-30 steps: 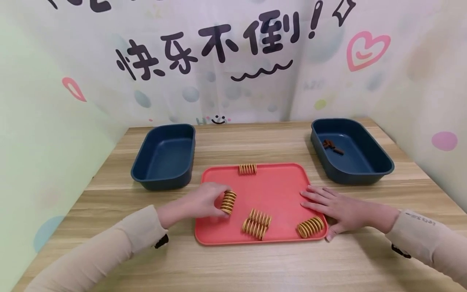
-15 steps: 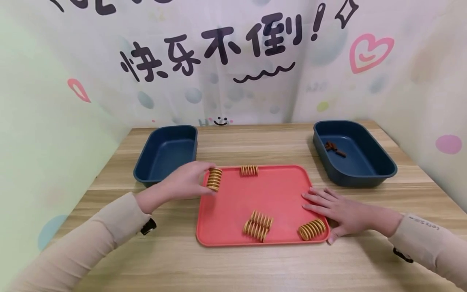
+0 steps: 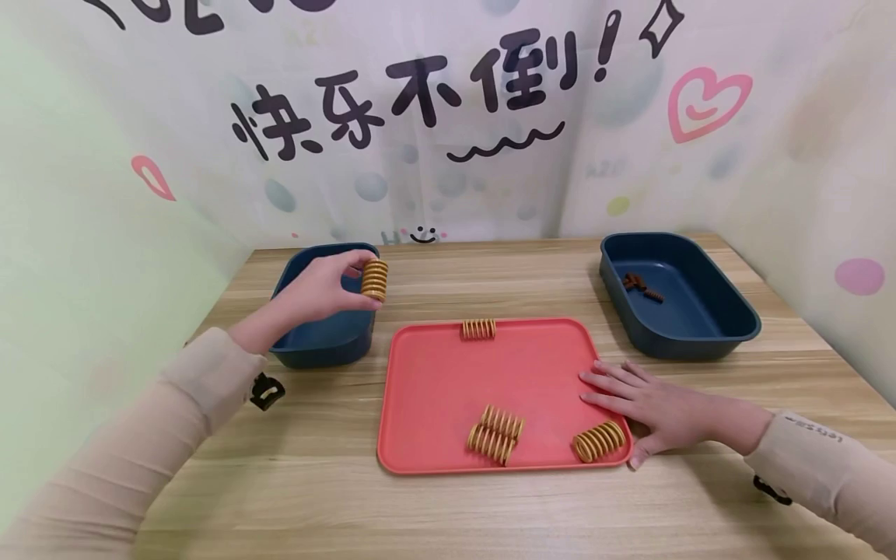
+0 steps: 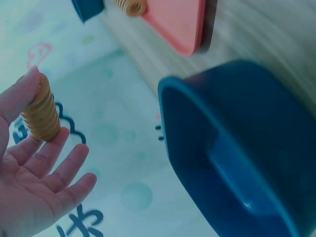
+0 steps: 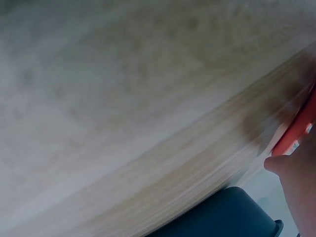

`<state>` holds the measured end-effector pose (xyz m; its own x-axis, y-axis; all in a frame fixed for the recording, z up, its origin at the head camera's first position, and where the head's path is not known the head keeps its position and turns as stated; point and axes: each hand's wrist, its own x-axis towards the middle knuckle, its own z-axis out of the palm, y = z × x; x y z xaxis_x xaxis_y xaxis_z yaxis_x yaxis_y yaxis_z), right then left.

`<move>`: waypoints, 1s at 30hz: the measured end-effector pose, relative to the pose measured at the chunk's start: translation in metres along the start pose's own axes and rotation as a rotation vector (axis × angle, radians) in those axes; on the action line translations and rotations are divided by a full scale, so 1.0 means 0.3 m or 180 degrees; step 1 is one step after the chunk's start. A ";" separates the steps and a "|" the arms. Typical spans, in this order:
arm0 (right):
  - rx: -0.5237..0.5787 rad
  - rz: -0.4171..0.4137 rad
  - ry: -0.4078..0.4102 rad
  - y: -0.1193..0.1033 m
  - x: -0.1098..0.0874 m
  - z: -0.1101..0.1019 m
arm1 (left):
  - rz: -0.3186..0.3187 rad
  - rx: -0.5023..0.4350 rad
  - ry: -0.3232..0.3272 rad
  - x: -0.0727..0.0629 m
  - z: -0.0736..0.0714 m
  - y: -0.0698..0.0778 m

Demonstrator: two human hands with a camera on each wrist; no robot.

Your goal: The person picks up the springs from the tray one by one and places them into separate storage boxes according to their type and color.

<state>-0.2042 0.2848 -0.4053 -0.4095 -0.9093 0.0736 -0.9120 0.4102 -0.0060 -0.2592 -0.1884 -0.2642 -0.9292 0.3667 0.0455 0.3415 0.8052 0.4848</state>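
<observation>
1. Table (image 3: 434, 521): wood-grain top, supporting one tray and two bins.
2. Red tray (image 3: 511, 365): lies flat at the centre.
3. Right bin (image 3: 682, 347): blue, stands beyond the tray's far right corner.
4. Left bin (image 3: 329, 355): blue, stands beside the tray's far left corner.
5. Right hand (image 3: 658, 406): fingers spread wide, touching the tray's right edge.
6. Left hand (image 3: 318, 289): grip narrow, pinching the held spring (image 3: 374, 280) by its ends, raised near the left bin's right rim.
7. Tray springs, gold: far spring (image 3: 479, 330) at the far rim; paired springs (image 3: 491, 443), touching, near the front; corner spring (image 3: 599, 442) beside the right thumb.
8. Brown pieces (image 3: 654, 296): small, inside the right bin.
</observation>
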 end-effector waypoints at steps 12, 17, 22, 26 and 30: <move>-0.0046 -0.0042 0.0050 0.009 -0.004 0.014 | -0.0366 -0.0677 -0.0047 0.097 -0.084 -0.072; -0.0031 -0.0032 0.0050 0.009 -0.003 0.014 | -0.0435 -0.0967 -0.0122 0.121 -0.109 -0.112; 0.0013 -0.0019 0.0042 0.010 -0.002 0.012 | -0.0579 -0.1011 -0.0158 0.143 -0.124 -0.144; 0.0018 -0.0010 0.0054 0.011 -0.002 0.011 | -0.0747 -0.1126 -0.0232 0.168 -0.129 -0.171; -0.0005 -0.0008 0.0060 0.010 -0.003 0.011 | -0.0962 -0.1287 -0.0297 0.192 -0.131 -0.198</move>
<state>-0.2067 0.2867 -0.4087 -0.4066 -0.9089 0.0923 -0.9130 0.4080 -0.0043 -0.3385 -0.2336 -0.2561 -0.9552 0.2003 -0.2181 -0.0395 0.6437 0.7643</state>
